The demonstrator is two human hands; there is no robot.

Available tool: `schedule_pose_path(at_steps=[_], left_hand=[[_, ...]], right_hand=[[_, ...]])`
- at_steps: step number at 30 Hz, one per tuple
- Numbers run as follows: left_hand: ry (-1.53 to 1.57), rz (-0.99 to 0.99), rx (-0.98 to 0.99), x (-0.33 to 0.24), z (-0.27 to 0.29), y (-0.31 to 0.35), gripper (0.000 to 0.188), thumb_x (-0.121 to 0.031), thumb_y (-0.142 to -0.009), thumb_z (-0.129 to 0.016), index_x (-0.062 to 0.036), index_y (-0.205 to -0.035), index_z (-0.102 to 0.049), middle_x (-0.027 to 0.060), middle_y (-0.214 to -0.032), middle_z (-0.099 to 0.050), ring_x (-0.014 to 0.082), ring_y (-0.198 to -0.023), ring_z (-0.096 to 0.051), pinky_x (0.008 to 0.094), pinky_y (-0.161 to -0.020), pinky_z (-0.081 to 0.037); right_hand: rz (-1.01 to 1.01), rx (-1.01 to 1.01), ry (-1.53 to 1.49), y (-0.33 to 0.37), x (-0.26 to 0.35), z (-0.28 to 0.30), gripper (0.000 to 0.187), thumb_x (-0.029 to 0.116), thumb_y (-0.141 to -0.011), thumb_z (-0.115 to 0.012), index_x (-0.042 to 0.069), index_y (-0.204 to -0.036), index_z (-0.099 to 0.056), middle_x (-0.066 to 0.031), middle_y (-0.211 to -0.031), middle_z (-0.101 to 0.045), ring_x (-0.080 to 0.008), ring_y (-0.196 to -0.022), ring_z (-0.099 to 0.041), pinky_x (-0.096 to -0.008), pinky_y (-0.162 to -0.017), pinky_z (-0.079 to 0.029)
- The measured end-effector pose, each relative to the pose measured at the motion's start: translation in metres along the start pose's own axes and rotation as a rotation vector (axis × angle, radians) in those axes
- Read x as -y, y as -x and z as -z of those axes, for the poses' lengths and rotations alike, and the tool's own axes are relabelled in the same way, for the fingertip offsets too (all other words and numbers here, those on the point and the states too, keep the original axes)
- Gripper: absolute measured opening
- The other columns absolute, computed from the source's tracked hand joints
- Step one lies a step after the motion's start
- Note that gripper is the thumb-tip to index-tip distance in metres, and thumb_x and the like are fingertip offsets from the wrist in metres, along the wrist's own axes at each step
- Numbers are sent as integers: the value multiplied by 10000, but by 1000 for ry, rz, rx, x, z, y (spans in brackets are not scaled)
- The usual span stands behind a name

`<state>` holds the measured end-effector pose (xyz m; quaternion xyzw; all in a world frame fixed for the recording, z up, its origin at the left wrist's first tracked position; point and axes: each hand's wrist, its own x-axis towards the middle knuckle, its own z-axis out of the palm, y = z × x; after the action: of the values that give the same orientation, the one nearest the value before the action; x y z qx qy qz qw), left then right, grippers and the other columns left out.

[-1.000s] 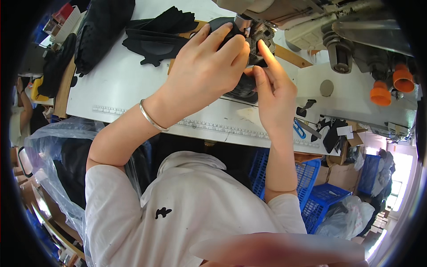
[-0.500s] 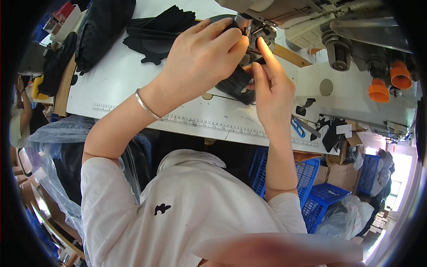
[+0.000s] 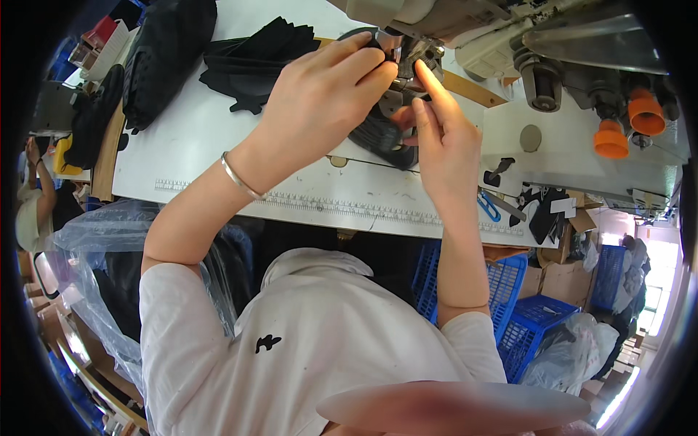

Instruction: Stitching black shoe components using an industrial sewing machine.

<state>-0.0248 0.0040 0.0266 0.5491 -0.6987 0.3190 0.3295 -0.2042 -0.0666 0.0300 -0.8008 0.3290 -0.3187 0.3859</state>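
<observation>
At the head of a sewing machine (image 3: 418, 54), my two hands work close together on a black curved workpiece (image 3: 378, 138), which looks like fabric and has a ribbed part. My left hand (image 3: 327, 87) has its fingers bent and pressed together on the workpiece just left of the needle area; the fingertips are partly hidden. Right of the machine foot, my right hand (image 3: 449, 142) points its index finger up toward the foot. Its thumb stands beside that finger, while the lower fingers curl in against the workpiece's edge.
A stack of black cut pieces (image 3: 254, 65) lies left on the white table (image 3: 240, 152). Further left sits a large black bundle (image 3: 169, 62). Blue-handled scissors (image 3: 488, 206) rest near the right front edge. Blue crates (image 3: 534, 320) stand below. Another person's arm (image 3: 45, 182) shows far left.
The view has shifted slightly. My left fingers have moved a little down and left, uncovering more of the metal foot. My right hand stays nearly where it was.
</observation>
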Motion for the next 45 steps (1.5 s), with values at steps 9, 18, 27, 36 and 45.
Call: schedule_pose_path(at_steps=[9,18,27,36,45], left_hand=[[41,-3,-65,8,-8,3,200,-39,-782,-706,-52,-981,-716,40,-1038,-705,259,-1094,-728,316,-769,-622],[71,-3,-107,10,-13,5,222,-26,-768,-708,-52,-987,-729,53,-1052,-723,271,-1080,-735,322,-800,-622],[142,5,-60,14,-6,1,201,6,-811,-698,-43,-997,-757,67,-1038,-753,267,-1013,-750,306,-783,-612],[273,158,326,105,-35,31,356,-21,-870,-707,-19,-1227,-698,151,-1078,-738,329,-927,-693,389,-847,-546],[255,-225,-114,48,-13,12,352,3,-741,-702,-13,-1091,-740,112,-1156,-698,321,-1134,-689,438,-1026,-558]], right_hand=[[59,-17,102,-3,-2,0,409,71,-1069,-524,132,-1467,-595,-56,-927,-747,-106,-815,-711,-265,-700,-588],[127,-79,129,-3,-5,-2,420,43,-1021,-539,130,-1427,-605,-115,-789,-724,-259,-730,-725,-361,-710,-548],[202,-106,220,-3,-13,-2,490,2,-956,-566,155,-1420,-612,-97,-814,-726,-263,-763,-721,-378,-713,-548],[454,-272,121,10,-2,-32,333,98,-966,-663,125,-1298,-677,-58,-947,-717,-255,-865,-680,-378,-788,-510],[459,-253,325,-8,-15,-2,241,137,-900,-749,145,-1140,-773,-9,-765,-545,-218,-792,-527,-358,-748,-428]])
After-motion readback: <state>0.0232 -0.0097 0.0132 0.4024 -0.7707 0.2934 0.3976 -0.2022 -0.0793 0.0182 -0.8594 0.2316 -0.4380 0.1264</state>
